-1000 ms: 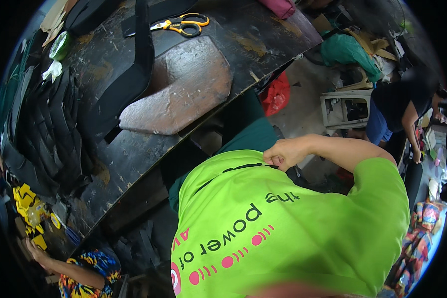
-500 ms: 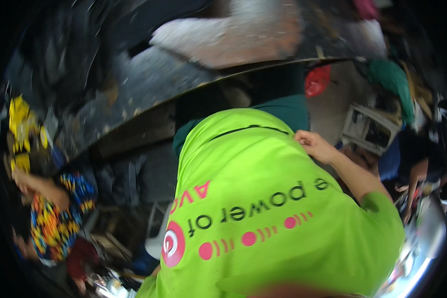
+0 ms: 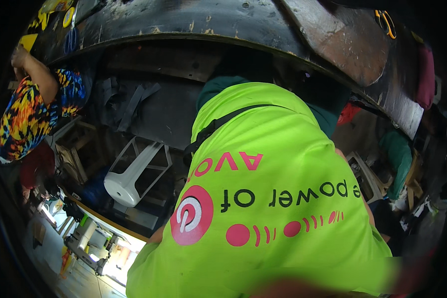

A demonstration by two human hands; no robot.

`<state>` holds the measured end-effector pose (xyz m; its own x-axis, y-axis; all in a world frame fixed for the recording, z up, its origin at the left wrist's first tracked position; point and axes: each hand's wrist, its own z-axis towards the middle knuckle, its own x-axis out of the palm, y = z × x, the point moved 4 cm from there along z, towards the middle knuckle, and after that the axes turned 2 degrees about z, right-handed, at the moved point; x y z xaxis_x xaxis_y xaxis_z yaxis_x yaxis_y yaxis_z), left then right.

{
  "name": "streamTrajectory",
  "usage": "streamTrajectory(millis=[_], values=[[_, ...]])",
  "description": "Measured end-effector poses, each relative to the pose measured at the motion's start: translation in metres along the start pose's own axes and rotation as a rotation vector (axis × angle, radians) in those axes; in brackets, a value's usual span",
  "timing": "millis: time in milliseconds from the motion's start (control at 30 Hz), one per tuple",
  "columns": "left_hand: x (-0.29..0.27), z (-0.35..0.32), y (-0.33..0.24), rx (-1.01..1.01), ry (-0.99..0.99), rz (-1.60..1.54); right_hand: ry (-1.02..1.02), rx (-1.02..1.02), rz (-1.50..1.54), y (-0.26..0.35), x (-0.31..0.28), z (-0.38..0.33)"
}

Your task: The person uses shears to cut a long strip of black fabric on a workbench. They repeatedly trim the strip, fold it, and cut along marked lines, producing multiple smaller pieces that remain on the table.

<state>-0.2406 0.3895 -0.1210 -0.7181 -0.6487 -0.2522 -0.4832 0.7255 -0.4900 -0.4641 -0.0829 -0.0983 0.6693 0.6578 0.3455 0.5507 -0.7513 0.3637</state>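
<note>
Neither of my hands shows now. My bright green printed shirt point(image 3: 263, 169) fills the middle, with a dark strap point(image 3: 226, 119) across its waist. A sliver of my left arm point(image 3: 156, 235) appears at the shirt's left side. Bits of my right arm point(image 3: 367, 211) show past its right side, the hand hidden behind the shirt. Ahead of me runs a dark, worn workbench point(image 3: 208, 22). A brown board or sheet point(image 3: 347, 42) lies on it to the right, near orange-handled scissors point(image 3: 385, 24).
A co-worker in a multicoloured shirt point(image 3: 27, 116) is at the bench's left end, near a yellow tape roll point(image 3: 68, 17). A white plastic stool point(image 3: 126, 186) stands left of me. Dark strips point(image 3: 134, 104) lie beyond it. A green bag point(image 3: 397, 161) hangs at right.
My right hand, which was pinching the shirt's hem at the right, has gone out of sight. The view has turned, bringing the white stool and orange-handled scissors into clear sight.
</note>
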Motion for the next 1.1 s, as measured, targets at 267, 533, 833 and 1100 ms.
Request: streamTrajectory(millis=[267,533,833,1100], values=[[0.029,-0.012,0.051,-0.116,0.136,-0.203,-0.087,0.02,-0.13,-0.02,-0.014,-0.006],[-0.001,0.004,-0.06,-0.147,0.648,-0.668,-0.163,-0.056,-0.282,-0.045,-0.053,-0.01],[0.006,0.021,-0.08,0.007,0.577,-0.711,-0.209,-0.711,-0.554,0.077,0.047,0.04],[0.007,0.012,-0.086,0.058,0.58,-0.777,0.827,-0.669,-1.069,0.141,0.292,0.11]])
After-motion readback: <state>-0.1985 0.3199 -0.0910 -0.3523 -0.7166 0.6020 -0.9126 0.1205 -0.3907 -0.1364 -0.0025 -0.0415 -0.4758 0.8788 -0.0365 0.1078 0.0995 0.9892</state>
